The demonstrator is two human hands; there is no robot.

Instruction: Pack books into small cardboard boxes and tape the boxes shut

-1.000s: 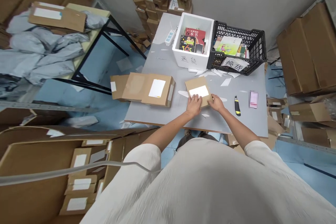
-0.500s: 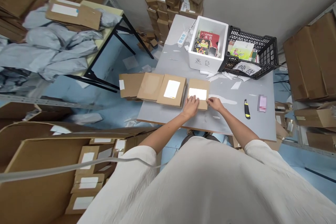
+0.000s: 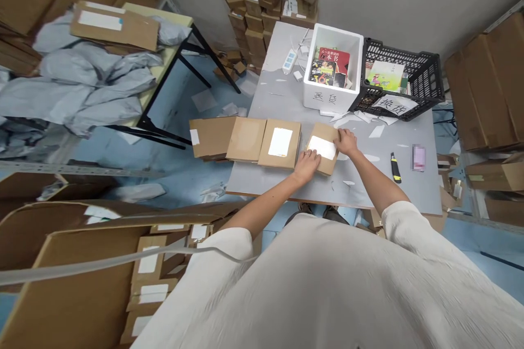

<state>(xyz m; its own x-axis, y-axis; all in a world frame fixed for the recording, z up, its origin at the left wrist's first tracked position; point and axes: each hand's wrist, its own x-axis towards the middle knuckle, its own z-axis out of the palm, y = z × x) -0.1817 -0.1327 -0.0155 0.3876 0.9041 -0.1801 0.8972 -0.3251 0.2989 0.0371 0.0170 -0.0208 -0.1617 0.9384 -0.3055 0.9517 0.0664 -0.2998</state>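
In the head view a small cardboard box (image 3: 325, 130) with a white label (image 3: 322, 148) lies slightly turned on the grey table. My left hand (image 3: 307, 167) holds its near left corner, fingertips resting on top at the label's edge. My right hand (image 3: 346, 142) has its fingers bent around the box's right edge, toward the far corner. Just left of it stands another labelled cardboard box (image 3: 295, 136), apart from the held one. Beside that is a plain cardboard box (image 3: 246, 139), and a further brown box (image 3: 210, 136) juts past the table's left edge.
Behind stand a white foam bin (image 3: 331, 99) and a black plastic crate (image 3: 423, 84), both with books. A yellow-black box cutter (image 3: 395, 168) and a pixelated pink item (image 3: 418, 158) lie right. Paper scraps dot the grey table (image 3: 270, 87). A large carton (image 3: 82, 272) of parcels stands lower left.
My right hand has moved from the box's near right side up to its far right edge. The box is now turned a little, and my left hand sits closer to its corner. The view has shifted.
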